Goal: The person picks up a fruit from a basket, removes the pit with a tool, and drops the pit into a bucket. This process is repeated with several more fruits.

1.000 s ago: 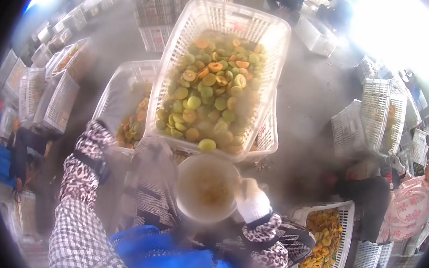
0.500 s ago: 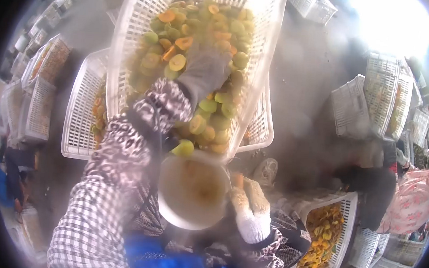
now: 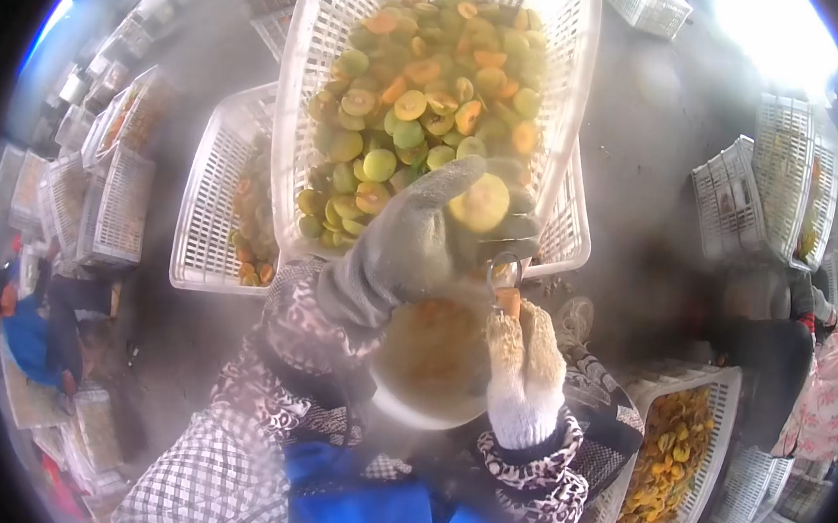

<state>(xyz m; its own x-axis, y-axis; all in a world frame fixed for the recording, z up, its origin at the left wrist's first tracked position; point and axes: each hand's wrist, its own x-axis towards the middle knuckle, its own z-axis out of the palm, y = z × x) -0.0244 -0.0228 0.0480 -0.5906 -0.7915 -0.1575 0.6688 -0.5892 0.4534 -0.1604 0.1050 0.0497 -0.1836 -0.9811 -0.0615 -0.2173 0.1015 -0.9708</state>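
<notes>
My left hand (image 3: pixel 406 236), in a grey glove, holds a pale yellow fruit half (image 3: pixel 481 204) between thumb and fingers, in front of the big crate. Just below it, my right hand (image 3: pixel 526 371), in a white and tan glove, is closed around a small loop-ended tool with a wooden handle (image 3: pixel 506 303). The tool's metal loop points up toward the fruit, close to my left fingers. Between my forearms sits a white bucket (image 3: pixel 428 413) with brownish contents. Green-skinned, orange-fleshed fruit halves (image 3: pixel 410 105) fill the white crate (image 3: pixel 300 88) ahead.
Another white crate (image 3: pixel 200 198) with fruit stands under and left of the big one. By my right knee is a crate (image 3: pixel 724 409) of orange-yellow pieces. Stacked crates (image 3: pixel 779 180) stand at right. People sit at work at far left and far right.
My left hand has come back from the fruit pile in the crate, now with a fruit half, to the tool in my right hand. The view has shifted slightly left.
</notes>
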